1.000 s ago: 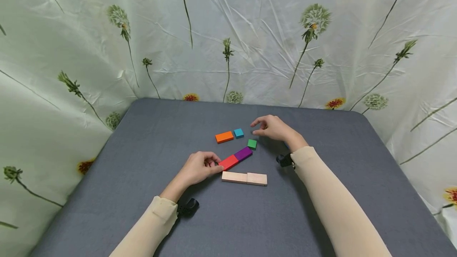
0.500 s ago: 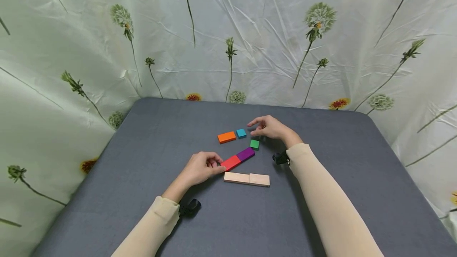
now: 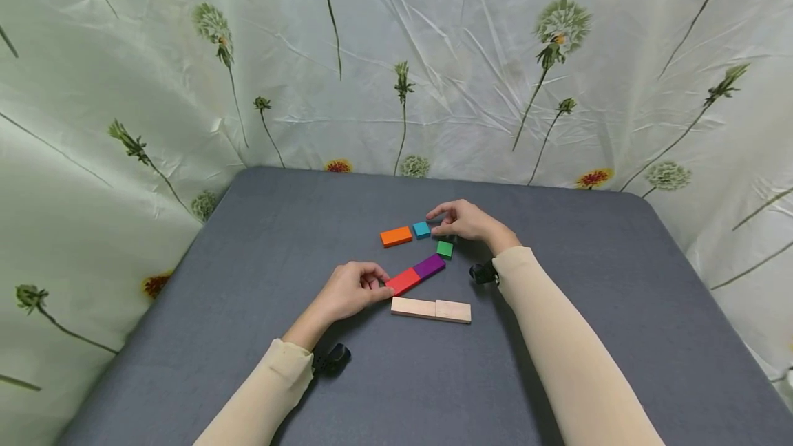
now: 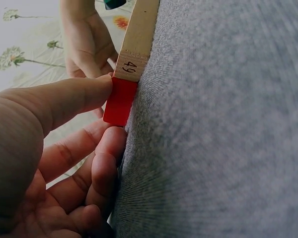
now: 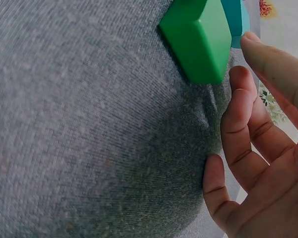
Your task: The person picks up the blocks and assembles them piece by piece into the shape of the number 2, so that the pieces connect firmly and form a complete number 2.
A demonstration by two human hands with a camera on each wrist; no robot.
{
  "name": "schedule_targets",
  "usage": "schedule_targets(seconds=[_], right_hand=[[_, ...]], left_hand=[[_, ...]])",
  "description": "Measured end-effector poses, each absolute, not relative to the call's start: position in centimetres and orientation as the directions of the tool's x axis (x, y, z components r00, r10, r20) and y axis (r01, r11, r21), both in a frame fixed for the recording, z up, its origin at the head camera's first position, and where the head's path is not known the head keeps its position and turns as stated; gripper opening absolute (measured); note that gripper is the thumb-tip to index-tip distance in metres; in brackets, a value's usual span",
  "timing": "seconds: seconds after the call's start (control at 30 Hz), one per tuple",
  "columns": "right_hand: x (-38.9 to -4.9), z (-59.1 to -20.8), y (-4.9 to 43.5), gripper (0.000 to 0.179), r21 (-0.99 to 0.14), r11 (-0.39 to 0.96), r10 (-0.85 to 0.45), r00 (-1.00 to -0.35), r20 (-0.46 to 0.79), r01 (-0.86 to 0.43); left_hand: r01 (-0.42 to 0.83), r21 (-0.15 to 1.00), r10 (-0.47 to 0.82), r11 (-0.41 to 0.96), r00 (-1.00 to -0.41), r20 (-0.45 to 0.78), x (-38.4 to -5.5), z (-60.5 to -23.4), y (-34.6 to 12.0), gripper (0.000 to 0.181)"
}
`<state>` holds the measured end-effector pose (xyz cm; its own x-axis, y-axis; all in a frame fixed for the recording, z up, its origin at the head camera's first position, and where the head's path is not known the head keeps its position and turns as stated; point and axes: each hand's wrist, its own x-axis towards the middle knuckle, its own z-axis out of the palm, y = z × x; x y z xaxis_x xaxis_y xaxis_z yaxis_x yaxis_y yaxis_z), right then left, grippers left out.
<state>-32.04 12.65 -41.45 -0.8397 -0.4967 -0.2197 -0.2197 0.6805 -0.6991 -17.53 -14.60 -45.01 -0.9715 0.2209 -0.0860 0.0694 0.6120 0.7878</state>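
In the head view my left hand (image 3: 354, 289) pinches the near end of a red block (image 3: 403, 281) between thumb and fingers. The block lies on the table, end to end with a purple block (image 3: 429, 266). My right hand (image 3: 466, 220) reaches in from the right, fingers parted, at the right end of a small light blue block (image 3: 422, 230). In the right wrist view a fingertip (image 5: 249, 39) is close against the light blue block (image 5: 233, 20); whether it touches, I cannot tell. A green block (image 5: 201, 42) lies nearer that camera.
An orange block (image 3: 396, 237) lies left of the light blue one. Two plain wooden blocks (image 3: 430, 310) sit end to end nearer me; one wooden block (image 4: 131, 62) shows the number 49. A flowered cloth (image 3: 347, 115) hangs behind the grey table (image 3: 279, 226).
My right hand has moved left, closer to the light blue block. The left hand stays on the red block, and the blocks keep their layout. The head view shifts slightly.
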Motion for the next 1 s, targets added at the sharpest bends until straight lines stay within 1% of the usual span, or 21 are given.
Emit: schedule_targets(seconds=[0.63, 1.0], right_hand=[[-31.86, -41.39, 12.26, 0.036, -0.698, 0.678, -0.51, -0.832, -0.22, -0.231], [-31.89, -41.33, 11.68, 0.036, -0.664, 0.704, -0.515, -0.825, -0.232, -0.253]], left_hand=[[0.053, 0.794, 0.218, 0.606, -0.971, -0.101, -17.52, -44.94, -14.63, 0.015], [0.052, 0.79, 0.222, 0.611, -0.969, -0.107, -17.52, -44.76, -14.57, 0.015]])
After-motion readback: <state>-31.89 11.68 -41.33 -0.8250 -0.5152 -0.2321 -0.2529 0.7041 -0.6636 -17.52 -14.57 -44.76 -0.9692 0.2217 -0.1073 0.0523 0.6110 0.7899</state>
